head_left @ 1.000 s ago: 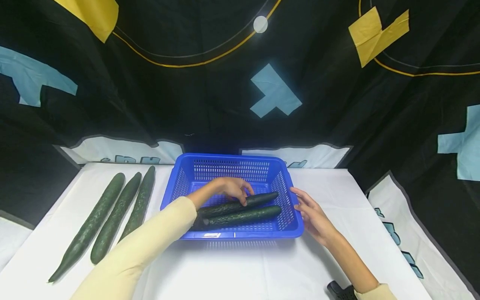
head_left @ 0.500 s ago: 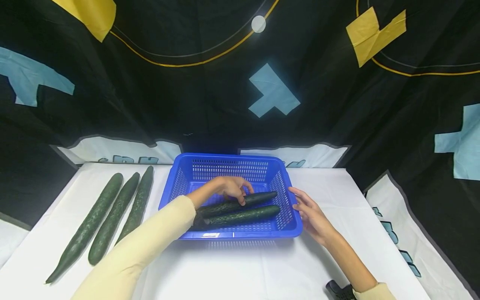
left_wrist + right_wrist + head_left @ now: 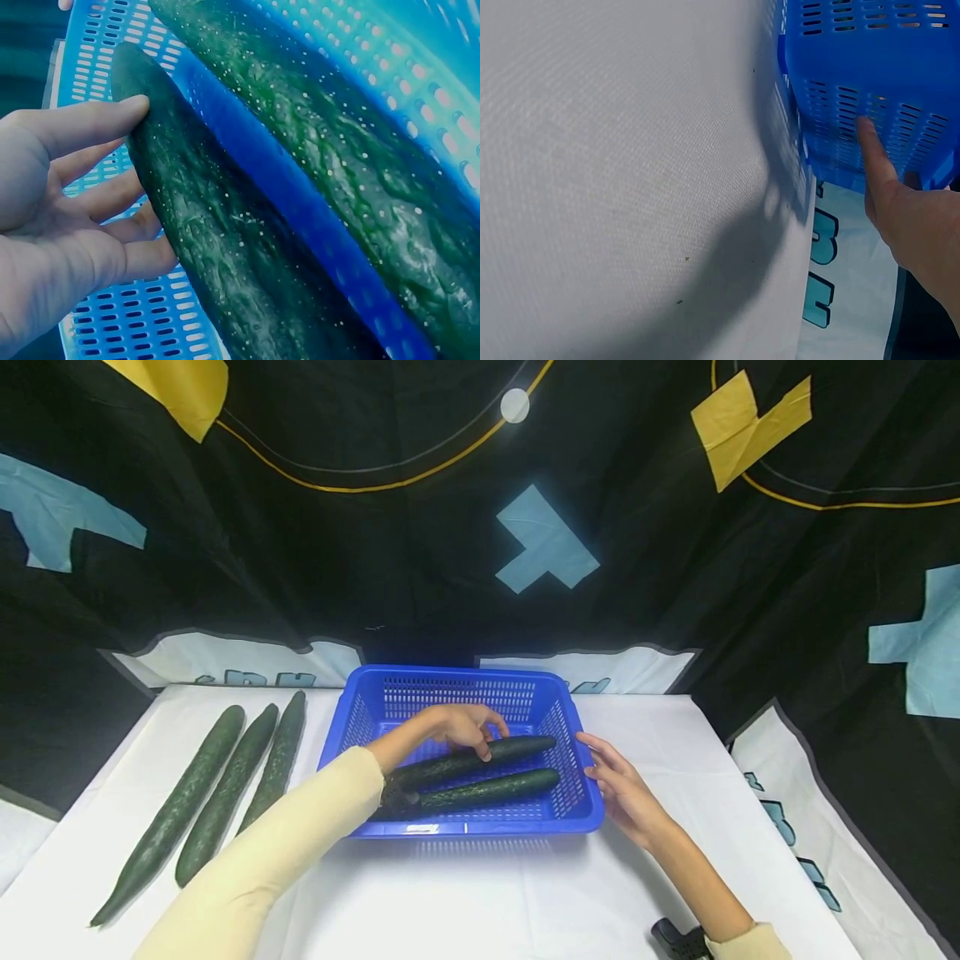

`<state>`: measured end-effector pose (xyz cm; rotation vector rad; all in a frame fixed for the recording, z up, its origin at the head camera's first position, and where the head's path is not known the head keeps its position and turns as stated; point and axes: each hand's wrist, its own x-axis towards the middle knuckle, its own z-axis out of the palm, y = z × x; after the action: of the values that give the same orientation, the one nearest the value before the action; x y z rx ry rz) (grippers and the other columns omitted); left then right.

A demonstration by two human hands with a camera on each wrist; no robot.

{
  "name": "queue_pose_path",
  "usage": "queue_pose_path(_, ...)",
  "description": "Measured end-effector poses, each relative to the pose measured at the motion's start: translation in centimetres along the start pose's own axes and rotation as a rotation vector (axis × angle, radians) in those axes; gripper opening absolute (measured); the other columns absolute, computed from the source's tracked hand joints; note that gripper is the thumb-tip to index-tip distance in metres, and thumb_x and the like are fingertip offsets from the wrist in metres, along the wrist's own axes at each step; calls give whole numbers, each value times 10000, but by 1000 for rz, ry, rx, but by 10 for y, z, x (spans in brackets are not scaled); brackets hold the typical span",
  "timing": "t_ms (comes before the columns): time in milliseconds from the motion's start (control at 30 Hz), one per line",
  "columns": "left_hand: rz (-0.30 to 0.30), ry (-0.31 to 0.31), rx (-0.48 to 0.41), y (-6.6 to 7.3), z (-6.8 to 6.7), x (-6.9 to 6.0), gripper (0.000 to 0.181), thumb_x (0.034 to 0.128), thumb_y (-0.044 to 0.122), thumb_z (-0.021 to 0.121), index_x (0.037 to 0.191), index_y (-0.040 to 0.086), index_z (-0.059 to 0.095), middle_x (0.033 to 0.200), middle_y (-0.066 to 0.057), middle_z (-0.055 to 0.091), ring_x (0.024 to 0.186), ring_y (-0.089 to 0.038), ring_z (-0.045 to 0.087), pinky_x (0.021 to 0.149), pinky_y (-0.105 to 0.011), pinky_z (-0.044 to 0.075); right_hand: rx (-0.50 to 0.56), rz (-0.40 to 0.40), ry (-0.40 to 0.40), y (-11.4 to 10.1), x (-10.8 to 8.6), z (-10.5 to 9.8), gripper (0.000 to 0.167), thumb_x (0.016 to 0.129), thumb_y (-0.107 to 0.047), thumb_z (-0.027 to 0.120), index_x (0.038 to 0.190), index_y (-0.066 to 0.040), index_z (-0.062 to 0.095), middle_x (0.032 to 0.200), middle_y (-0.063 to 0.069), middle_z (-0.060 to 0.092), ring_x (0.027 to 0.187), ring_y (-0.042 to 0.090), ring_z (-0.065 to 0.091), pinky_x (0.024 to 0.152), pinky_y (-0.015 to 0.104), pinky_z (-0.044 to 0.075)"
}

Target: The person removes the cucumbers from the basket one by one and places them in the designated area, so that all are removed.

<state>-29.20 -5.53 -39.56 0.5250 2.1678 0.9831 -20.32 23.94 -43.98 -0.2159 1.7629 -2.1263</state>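
Observation:
Inside the blue basket (image 3: pixel 465 673), two dark green cucumbers lie side by side. My left hand (image 3: pixel 463 727) grips the farther cucumber (image 3: pixel 525 746); the left wrist view shows its thumb on top of that cucumber (image 3: pixel 217 232) and the fingers of the hand (image 3: pixel 75 210) against its side. Nearer the front wall is the other cucumber (image 3: pixel 498 788), separated from the held one by a gap. Their left ends are partly hidden by my forearm and wrist device. My right hand (image 3: pixel 630 793) touches the basket's right side, with a straight finger along the outer wall in the right wrist view.
Three more cucumbers (image 3: pixel 180 810) lie lengthwise on the white tabletop (image 3: pixel 450 902), left of the basket; my left sleeve covers part of them. A black curtain (image 3: pixel 360 568) with yellow and light blue patches hangs behind the table.
The farther cucumber has shifted slightly up and away from the nearer one with my left hand, widening the gap between them. My right hand stays at the basket's side.

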Motion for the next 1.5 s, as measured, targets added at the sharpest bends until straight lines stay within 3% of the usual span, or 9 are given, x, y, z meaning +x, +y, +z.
queue_pose_path(67, 1, 7, -12, 0, -1, -3, 555, 819, -70, 708, 1333, 90, 575, 1292, -156, 527, 1225, -322, 501, 977, -624, 440, -2, 0, -2, 0, 1, 1, 630, 983, -38, 494, 1562, -67, 249, 1513, 186, 342, 1023, 190, 629, 822, 328, 556)
queue_pose_path(167, 22, 7, -69, 6, -7, -9, 572, 827, -80, 695, 1354, 93, 553, 1324, -157, 520, 1238, -310, 492, 936, -543, 490, -3, 2, -11, 0, 2, 2, 623, 987, -36, 492, 1562, -71, 255, 1512, 183, 345, 1024, 193, 630, 825, 331, 556)
queue_pose_path(367, 132, 36, -192, 35, -25, -26, 592, 870, -79, 660, 1405, 119, 500, 1407, -157, 493, 1249, -311, 507, 870, -451, 533, -13, 1, -9, -2, 1, 0, 615, 991, -50, 492, 1561, -87, 266, 1532, 192, 294, 1017, 180, 620, 819, 317, 552)
queue_pose_path(667, 382, 291, -187, 58, -43, -67, 573, 890, 26, 699, 1412, 136, 488, 1329, -69, 590, 1186, -258, 587, 920, -457, 530, -6, 2, -16, -1, -2, 0, 603, 1001, -61, 496, 1559, -93, 271, 1508, 183, 319, 1012, 182, 621, 817, 323, 553)
queue_pose_path(833, 437, 464, -193, 66, -57, -97, 607, 877, 76, 731, 1425, 150, 481, 1346, -68, 567, 1179, -259, 584, 923, -467, 532, -14, 0, -23, -1, -1, 0, 612, 1000, -65, 498, 1565, -108, 264, 1491, 138, 353, 1042, 199, 617, 830, 338, 553)
queue_pose_path(967, 425, 580, -189, 68, -68, -123, 616, 881, 93, 739, 1436, 163, 481, 1376, -64, 556, 1233, -254, 559, 943, -491, 518, -26, 2, -16, -1, -1, 0, 611, 999, -65, 495, 1563, -119, 267, 1508, 134, 337, 1047, 201, 615, 836, 345, 552)
queue_pose_path(1133, 375, 675, -173, 61, -80, -157, 636, 896, 98, 727, 1464, 152, 447, 1453, -85, 496, 1326, -275, 480, 992, -528, 474, -26, 7, 3, 0, -2, 0, 617, 997, -64, 491, 1566, -111, 257, 1520, 147, 312, 1042, 202, 614, 833, 342, 552)
queue_pose_path(1300, 283, 780, -107, 40, -86, -190, 662, 917, 149, 723, 1497, 143, 403, 1483, -108, 473, 1340, -309, 467, 1012, -533, 457, -22, 4, 2, 0, -2, -1, 605, 1004, -58, 477, 1566, -104, 256, 1486, 126, 346, 1023, 186, 621, 823, 331, 556)
queue_pose_path(1500, 160, 877, -67, 6, -92, -228, 719, 915, 217, 729, 1522, 118, 356, 1483, -163, 460, 1318, -379, 470, 975, -573, 469, -32, 13, 3, -1, -2, 0, 601, 1003, -56, 469, 1563, -103, 256, 1503, 135, 335, 1036, 190, 620, 835, 341, 554)
